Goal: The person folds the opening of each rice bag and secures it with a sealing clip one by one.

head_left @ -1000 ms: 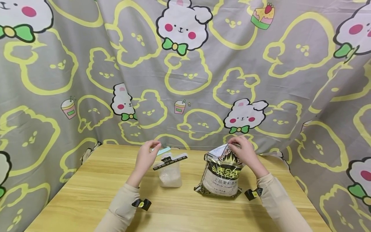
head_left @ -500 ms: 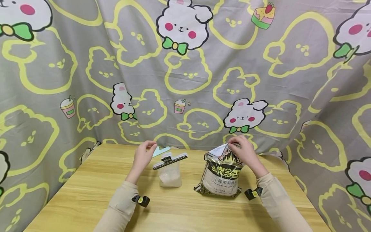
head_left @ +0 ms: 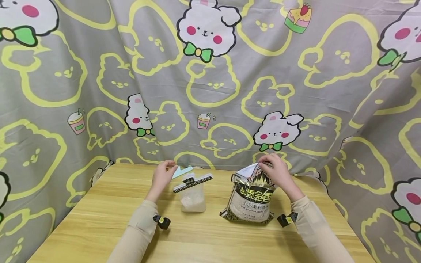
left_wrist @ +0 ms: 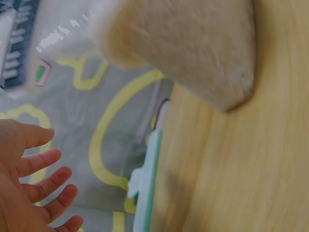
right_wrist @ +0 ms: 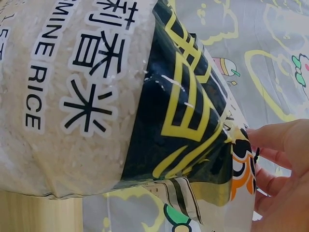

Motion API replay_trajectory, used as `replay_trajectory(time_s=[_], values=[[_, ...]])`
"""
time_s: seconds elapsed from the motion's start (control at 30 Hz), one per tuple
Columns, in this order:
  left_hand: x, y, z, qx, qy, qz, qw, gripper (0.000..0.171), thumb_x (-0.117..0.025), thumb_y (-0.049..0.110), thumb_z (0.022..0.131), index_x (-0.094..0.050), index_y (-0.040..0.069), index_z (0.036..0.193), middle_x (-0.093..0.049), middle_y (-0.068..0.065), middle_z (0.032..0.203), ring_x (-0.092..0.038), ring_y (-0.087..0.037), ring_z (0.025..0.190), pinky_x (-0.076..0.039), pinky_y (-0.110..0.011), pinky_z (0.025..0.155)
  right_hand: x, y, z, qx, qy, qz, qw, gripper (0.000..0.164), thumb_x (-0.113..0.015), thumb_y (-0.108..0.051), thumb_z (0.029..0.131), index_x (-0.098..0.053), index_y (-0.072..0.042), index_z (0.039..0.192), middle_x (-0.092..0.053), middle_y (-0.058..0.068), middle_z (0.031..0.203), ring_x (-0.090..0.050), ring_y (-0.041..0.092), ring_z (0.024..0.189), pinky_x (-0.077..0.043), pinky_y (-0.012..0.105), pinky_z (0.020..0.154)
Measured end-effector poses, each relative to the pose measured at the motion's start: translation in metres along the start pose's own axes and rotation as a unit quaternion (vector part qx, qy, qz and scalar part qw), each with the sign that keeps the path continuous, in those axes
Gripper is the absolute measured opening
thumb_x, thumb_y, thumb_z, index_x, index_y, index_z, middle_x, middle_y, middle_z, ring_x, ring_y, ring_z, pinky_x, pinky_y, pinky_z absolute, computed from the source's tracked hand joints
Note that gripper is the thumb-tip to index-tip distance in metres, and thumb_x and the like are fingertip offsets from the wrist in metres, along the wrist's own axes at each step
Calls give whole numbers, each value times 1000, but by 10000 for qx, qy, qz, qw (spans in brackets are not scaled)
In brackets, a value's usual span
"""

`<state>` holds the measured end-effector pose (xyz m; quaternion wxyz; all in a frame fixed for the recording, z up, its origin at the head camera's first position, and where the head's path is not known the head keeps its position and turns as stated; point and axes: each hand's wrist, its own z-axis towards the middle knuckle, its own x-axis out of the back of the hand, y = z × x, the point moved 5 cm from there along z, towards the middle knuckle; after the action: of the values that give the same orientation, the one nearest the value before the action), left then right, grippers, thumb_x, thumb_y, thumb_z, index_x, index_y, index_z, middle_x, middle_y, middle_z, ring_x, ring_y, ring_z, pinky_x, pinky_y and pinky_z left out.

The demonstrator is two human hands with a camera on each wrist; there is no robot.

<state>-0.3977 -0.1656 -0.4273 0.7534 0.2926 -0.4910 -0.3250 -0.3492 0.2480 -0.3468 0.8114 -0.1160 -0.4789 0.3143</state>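
Observation:
My left hand (head_left: 163, 176) is beside the light teal bag clip (head_left: 184, 171), its fingers spread and holding nothing in the left wrist view. The teal clip (left_wrist: 147, 186) lies at the table's far edge. A small clear bag of rice (head_left: 193, 203) stands to the right of that hand, with a black-and-white piano-key clip (head_left: 193, 183) across its top. My right hand (head_left: 277, 171) pinches the top of a large jasmine rice bag (head_left: 250, 206) between thumb and fingers. In the right wrist view the bag's folded top (right_wrist: 244, 166) meets the fingers.
The bags stand on a wooden table (head_left: 210, 241). A grey curtain (head_left: 223, 98) with cartoon rabbits hangs close behind its far edge and along both sides. A black camera sits on each wrist.
My left hand has drawn back to the left off the teal clip, which now shows more fully. The right hand keeps its pinch on the large rice bag.

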Motion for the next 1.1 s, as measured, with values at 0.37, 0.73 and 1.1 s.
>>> replay_trajectory(time_s=[0.37, 0.73, 1.1], values=[[-14, -23, 14, 308, -295, 661, 9969, 46, -66, 32, 91, -61, 3, 127, -64, -22, 124, -59, -41, 114, -46, -56, 93, 0, 0, 0, -98, -79, 1, 9999, 6, -69, -11, 89, -70, -7, 93, -63, 15, 100, -57, 29, 94, -45, 46, 85], [-21, -35, 24, 533, -559, 534, 9956, 47, -65, 28, 92, -59, 0, 130, -61, -25, 128, -57, -41, 117, -45, -55, 96, 1, -1, 1, -49, -64, -24, 10000, 6, -70, -10, 88, -70, -7, 93, -63, 15, 100, -57, 29, 93, -44, 46, 84], [-27, -48, 25, 773, -724, 691, 9920, 49, -64, 24, 91, -56, -5, 130, -59, -28, 129, -56, -43, 119, -45, -54, 99, 0, 1, 2, -93, -71, -10, 9999, 6, -70, -10, 88, -70, -7, 93, -63, 14, 98, -57, 28, 92, -45, 44, 83]])
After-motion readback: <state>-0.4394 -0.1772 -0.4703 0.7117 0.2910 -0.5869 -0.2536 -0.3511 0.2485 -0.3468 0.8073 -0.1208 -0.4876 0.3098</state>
